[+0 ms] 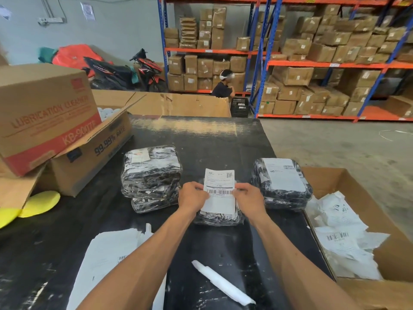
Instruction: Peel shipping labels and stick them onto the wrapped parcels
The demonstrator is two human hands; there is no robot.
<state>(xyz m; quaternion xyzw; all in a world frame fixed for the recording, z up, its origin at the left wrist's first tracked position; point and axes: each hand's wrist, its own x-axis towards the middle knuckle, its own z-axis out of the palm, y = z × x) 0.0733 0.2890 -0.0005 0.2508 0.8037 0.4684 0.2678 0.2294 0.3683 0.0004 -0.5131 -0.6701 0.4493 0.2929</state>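
White label (219, 191) pinched between both hands (over a parcel (218, 218)).

One camera only, worn on the head, wide-angle, looking forward and down over both forearms. The left hand (194, 196) and right hand (248, 196) sit near frame centre, close below the lens. Beyond the hands the view runs across the black table (223, 139) to far shelving (324, 63); straight lines bow toward the frame edges.
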